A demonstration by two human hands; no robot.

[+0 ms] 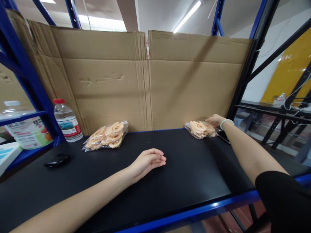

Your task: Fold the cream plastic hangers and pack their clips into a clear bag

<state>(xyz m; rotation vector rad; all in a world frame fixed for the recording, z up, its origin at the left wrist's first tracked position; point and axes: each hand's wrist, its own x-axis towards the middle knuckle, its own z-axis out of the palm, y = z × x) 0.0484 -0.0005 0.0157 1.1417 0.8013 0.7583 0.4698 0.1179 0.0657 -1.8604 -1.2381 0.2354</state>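
My right hand [215, 119], with a beaded bracelet at its wrist, reaches to the back right of the table. Its fingers close on the right-hand edge of a clear plastic bag [199, 129] of pale orange, ring-shaped pieces; the fingertips are partly hidden. My left hand [148, 162] rests near the middle of the black tabletop [170, 191], fingers side by side and loosely curved, holding nothing. A second clear bag [107, 135] with similar pieces lies to its left, apart from it.
Cardboard panels [109, 81] stand along the back. At the left are a red-capped water bottle [68, 121], a black computer mouse [57, 160] and a large labelled bottle [29, 129]. A dark phone-like object [224, 137] lies beside the right bag. Blue edging [194, 212] runs along the front.
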